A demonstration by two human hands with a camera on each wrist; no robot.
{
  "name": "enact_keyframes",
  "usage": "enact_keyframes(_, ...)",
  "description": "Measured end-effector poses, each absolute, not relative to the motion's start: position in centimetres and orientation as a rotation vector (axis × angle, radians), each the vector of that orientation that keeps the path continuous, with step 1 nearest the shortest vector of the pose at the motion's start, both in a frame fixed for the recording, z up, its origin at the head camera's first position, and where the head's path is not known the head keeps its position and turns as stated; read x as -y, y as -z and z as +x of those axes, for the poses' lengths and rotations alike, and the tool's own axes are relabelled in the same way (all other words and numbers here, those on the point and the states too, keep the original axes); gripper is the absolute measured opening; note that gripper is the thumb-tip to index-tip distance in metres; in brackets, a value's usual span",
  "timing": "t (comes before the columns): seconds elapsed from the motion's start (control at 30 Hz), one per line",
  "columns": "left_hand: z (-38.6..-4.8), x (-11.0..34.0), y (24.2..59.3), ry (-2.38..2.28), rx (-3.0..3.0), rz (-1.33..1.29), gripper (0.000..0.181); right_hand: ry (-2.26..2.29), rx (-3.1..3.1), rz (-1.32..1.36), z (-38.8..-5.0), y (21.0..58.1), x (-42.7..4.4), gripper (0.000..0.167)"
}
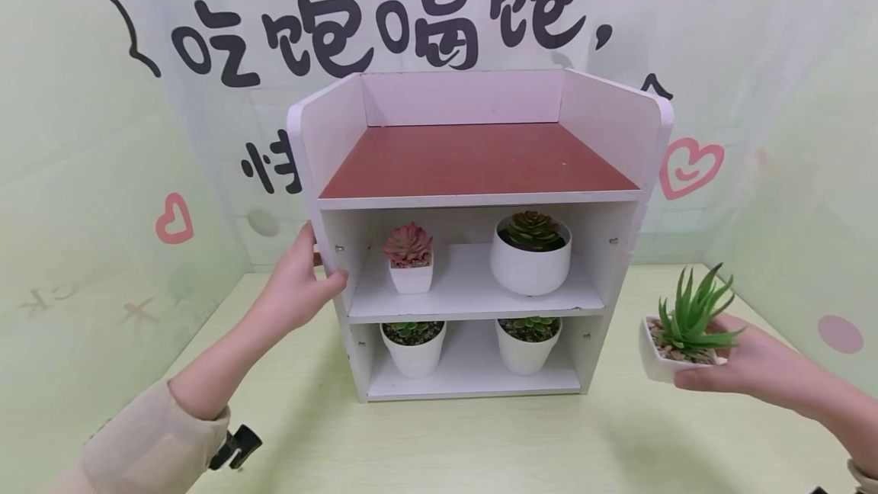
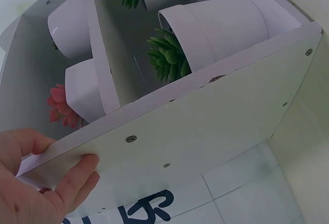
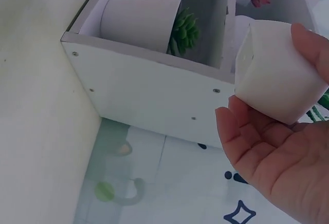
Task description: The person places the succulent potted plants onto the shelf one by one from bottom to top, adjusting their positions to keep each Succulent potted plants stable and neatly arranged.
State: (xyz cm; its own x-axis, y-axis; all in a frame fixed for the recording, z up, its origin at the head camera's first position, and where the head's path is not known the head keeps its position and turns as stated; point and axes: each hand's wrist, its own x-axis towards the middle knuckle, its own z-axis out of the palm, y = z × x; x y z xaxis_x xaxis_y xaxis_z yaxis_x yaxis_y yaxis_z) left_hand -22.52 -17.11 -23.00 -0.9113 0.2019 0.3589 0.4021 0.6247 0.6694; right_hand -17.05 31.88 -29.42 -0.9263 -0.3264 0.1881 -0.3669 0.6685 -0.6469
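A white shelf (image 1: 473, 199) with a red-brown top panel stands upright on the table. My left hand (image 1: 295, 284) grips its left side panel, thumb at the front edge and fingers along the outer face, as the left wrist view also shows. To the right of the shelf, my right hand (image 1: 754, 360) holds a potted aloe-like plant (image 1: 693, 319) up by its white square pot (image 3: 277, 70). On the upper level sit a pink succulent (image 1: 410, 258) in a small square pot and a dark succulent (image 1: 531, 250) in a round white bowl.
The lower level holds two green succulents in white pots, one on the left (image 1: 414, 349) and one on the right (image 1: 528, 345). Behind the shelf hangs a printed backdrop (image 1: 439, 14). The pale table (image 1: 446, 444) extends in front of the shelf.
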Motion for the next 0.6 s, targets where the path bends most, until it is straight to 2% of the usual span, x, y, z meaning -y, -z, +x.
enact_keyframes(0.3, -22.5, 17.1, 23.0, 1.145, 2.6, -0.487, 0.067, -1.186, 2.69, 0.829, -17.2, 27.0, -29.8, 0.065)
enact_keyframes(0.6, -22.6, 17.1, 23.1, 1.147, 2.587, -0.501, 0.066, -1.172, 2.67, 0.972, -17.7, 24.1, -26.3, 0.057)
